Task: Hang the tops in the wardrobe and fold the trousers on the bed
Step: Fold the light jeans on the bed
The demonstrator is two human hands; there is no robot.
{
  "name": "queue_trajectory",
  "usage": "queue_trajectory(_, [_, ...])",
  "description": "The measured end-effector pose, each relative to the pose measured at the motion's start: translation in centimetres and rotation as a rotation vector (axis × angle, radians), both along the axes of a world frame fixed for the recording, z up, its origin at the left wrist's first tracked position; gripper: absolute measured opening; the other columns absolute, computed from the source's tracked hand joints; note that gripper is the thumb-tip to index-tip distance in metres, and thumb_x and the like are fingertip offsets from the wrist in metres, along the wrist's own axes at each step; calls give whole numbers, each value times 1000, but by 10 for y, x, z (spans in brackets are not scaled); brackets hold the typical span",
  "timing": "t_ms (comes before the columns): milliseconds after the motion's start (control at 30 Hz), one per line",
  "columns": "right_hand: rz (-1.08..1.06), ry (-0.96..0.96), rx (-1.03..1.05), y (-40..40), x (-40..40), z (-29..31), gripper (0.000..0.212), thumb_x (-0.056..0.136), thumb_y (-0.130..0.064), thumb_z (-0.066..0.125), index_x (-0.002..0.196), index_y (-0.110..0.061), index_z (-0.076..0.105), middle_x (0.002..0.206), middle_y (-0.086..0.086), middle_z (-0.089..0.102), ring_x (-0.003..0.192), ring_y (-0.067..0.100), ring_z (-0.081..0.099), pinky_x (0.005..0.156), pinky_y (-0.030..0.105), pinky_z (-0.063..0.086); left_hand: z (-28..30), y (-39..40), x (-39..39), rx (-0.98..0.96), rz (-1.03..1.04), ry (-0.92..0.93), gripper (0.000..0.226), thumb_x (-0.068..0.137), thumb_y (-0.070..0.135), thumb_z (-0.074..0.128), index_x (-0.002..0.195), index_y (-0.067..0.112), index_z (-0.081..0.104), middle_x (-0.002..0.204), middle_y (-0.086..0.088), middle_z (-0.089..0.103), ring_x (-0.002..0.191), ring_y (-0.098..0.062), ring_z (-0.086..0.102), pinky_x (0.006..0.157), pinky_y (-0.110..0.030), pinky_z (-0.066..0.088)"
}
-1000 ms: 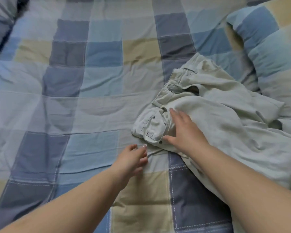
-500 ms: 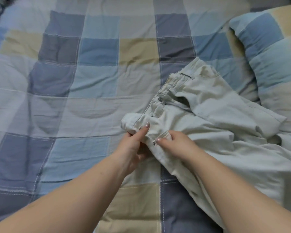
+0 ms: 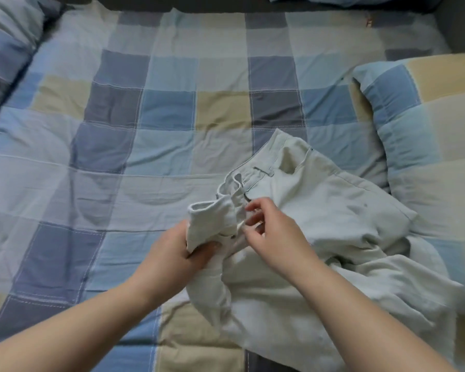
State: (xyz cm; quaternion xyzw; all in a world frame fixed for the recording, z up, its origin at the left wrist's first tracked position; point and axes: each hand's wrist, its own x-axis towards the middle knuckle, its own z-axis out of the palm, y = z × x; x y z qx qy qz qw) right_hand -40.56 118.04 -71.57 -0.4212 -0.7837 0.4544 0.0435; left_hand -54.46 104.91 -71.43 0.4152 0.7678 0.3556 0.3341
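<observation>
Pale grey-green trousers (image 3: 333, 216) lie crumpled on the checked bed cover (image 3: 145, 146), waistband toward the middle of the bed, legs bunched to the right and front. My left hand (image 3: 177, 251) grips the near end of the waistband and lifts it off the cover. My right hand (image 3: 271, 232) pinches the fabric at the fly, just right of the left hand. No tops are in view.
A checked pillow (image 3: 424, 124) lies at the right, touching the trousers. Bunched checked bedding (image 3: 3, 57) sits at the far left. A dark edge (image 3: 226, 4) runs along the far side of the bed.
My left hand went from resting on the cover to gripping the waistband end. My right hand shifted from lying flat on the trousers to pinching the fly. The waistband has lifted.
</observation>
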Motion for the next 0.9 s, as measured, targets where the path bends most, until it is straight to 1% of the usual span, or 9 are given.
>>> queue_trajectory(133, [230, -37, 390, 22, -5, 42, 68, 81, -6, 56, 141, -31, 35, 142, -2, 37, 123, 18, 42, 94, 30, 40, 60, -10, -8, 122, -429, 215, 35, 81, 36, 54, 111, 52, 44, 107, 47, 48, 92, 29, 44, 74, 1, 35])
queue_trajectory(233, [656, -171, 530, 25, -15, 78, 86, 80, 2, 50, 148, -38, 17, 159, -2, 7, 143, 18, 14, 111, 35, 23, 106, -29, -21, 111, -681, 365, 60, 78, 18, 63, 128, 46, 45, 95, 26, 50, 81, 10, 51, 66, -11, 43])
queue_trajectory(333, [966, -102, 683, 10, -30, 103, 76, 85, -2, 50, 148, -36, 23, 160, 2, 7, 147, 20, 8, 114, 38, 14, 144, -56, -33, 105, -843, 559, 78, 74, 7, 74, 137, 35, 39, 102, 5, 62, 79, -15, 61, 62, -26, 52])
queue_trajectory(433, [1161, -53, 703, -15, -52, 127, 42, 92, -25, 49, 134, -32, 45, 157, -3, 23, 146, 20, 12, 117, 42, 11, 189, -86, -48, 122, -920, 631, 72, 74, 2, 69, 134, 30, 42, 105, 4, 64, 81, -16, 59, 62, -24, 50])
queue_trajectory(533, [1229, -68, 662, -45, -66, 143, 35, 88, -31, 54, 123, -32, 51, 147, -12, 39, 144, 12, 20, 117, 40, 4, 228, -121, -61, 146, -965, 634, 60, 80, 2, 63, 132, 27, 46, 110, 5, 63, 84, -15, 58, 64, -26, 50])
queue_trajectory(700, [946, 1, 456, -106, -86, 188, 22, 82, -30, 63, 101, -19, 60, 92, 0, 68, 95, 26, 62, 110, 32, 23, 295, -192, -79, 90, -456, 437, 26, 87, 31, 61, 113, 30, 59, 107, 29, 59, 93, 12, 56, 75, -12, 49])
queue_trajectory(767, [762, 27, 398, -121, -94, 212, 22, 79, -31, 67, 95, -18, 59, 88, 4, 67, 88, 33, 60, 80, 34, 42, 309, -219, -83, 19, -53, 296, 20, 84, 43, 64, 100, 31, 63, 101, 34, 62, 91, 12, 59, 74, -17, 50])
queue_trajectory(833, [654, 21, 377, -137, -104, 244, 21, 76, -28, 67, 94, -19, 60, 89, 6, 68, 87, 34, 60, 65, 34, 42, 320, -250, -83, -21, 309, 155, 12, 80, 25, 75, 88, 28, 67, 88, 22, 70, 81, 0, 65, 68, -27, 52])
queue_trajectory(900, [610, -4, 363, -149, -113, 277, 21, 76, -28, 66, 96, -21, 62, 88, 5, 68, 86, 32, 59, 62, 32, 41, 328, -267, -80, 9, 531, 99, 21, 79, 11, 76, 84, 30, 68, 78, 19, 71, 72, 5, 64, 62, -19, 51])
